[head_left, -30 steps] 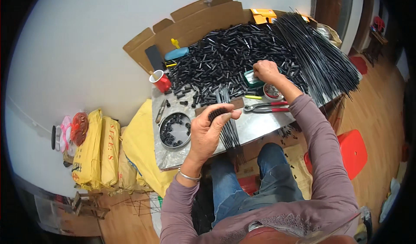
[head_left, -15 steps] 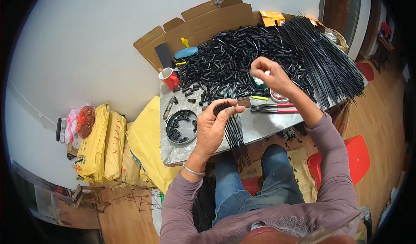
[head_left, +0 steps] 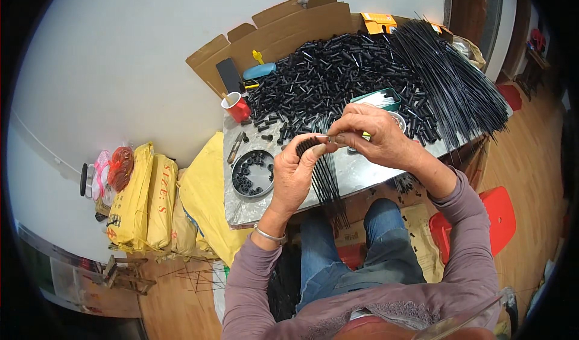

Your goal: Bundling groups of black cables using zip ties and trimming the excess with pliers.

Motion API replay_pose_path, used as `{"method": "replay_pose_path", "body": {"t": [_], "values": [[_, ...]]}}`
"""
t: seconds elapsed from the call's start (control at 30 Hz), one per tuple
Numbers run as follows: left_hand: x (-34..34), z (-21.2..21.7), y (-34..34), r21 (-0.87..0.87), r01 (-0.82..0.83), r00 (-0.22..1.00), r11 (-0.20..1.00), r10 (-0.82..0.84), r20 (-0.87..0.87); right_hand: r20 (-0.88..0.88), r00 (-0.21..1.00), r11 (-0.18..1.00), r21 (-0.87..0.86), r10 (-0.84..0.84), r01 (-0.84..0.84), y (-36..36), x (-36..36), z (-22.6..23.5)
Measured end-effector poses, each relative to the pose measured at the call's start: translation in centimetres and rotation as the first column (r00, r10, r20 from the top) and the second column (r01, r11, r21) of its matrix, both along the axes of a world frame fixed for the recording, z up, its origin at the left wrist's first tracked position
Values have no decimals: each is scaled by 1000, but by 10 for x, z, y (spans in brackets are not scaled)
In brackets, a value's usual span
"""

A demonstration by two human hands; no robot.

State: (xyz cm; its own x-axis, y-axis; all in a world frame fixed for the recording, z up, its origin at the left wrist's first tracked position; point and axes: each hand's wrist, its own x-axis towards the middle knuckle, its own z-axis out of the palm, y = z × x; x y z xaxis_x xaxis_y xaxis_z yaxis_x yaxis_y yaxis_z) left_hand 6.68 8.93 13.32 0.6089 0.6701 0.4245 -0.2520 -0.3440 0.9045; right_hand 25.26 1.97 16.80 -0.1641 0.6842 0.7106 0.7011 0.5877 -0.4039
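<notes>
My left hand [head_left: 294, 174] is closed around a black, ridged, comb-like row of small pieces [head_left: 306, 146], its thumb and fingertips together at the right end. There my right hand [head_left: 377, 136] meets it, thumb and forefinger pinched on a thin, pale, needle-like thing [head_left: 324, 136] too small to name. Below both hands, a bundle of thin black rods [head_left: 326, 186] lies over the table's near edge. To the left sits a round metal tin [head_left: 236, 188] with small black rings inside. Behind the right hand, a green tray [head_left: 395, 105] holds white sticks; the pliers are mostly covered by that hand.
A large heap of short black tubes [head_left: 338, 68] covers the back of the table, with long black rods [head_left: 452, 80] at right. A red cup [head_left: 239, 109] stands at the left edge, a cardboard wall [head_left: 289, 27] behind. A red stool [head_left: 499, 222] is at right, yellow sacks [head_left: 158, 204] at left.
My right hand has come down and left from above the green tray to my left fingertips, now pinching something thin. The tray and its white sticks show more. My left hand has barely moved.
</notes>
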Motion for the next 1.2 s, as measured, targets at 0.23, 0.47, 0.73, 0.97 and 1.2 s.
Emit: {"method": "replay_pose_path", "body": {"t": [0.23,0.47,0.73,0.97,1.2], "values": [[2,1,0,24,13,1000,1000,-13,1,26,1000,999,51,8,-10,4,1,-3],[2,6,-2,64,30,999,998,-29,-27,348,932,969,246,-99,11,0,4,23],[-5,7,-2,101,19,997,995,-11,-80,46,993,993,48,105,-107,5,2,8],[-10,7,3,163,50,982,985,-19,-186,270,962,983,157,46,-91,3,-1,23],[-12,3,9,143,96,983,985,-71,-170,-120,975,982,-19,185,-189,11,-5,0]]}}
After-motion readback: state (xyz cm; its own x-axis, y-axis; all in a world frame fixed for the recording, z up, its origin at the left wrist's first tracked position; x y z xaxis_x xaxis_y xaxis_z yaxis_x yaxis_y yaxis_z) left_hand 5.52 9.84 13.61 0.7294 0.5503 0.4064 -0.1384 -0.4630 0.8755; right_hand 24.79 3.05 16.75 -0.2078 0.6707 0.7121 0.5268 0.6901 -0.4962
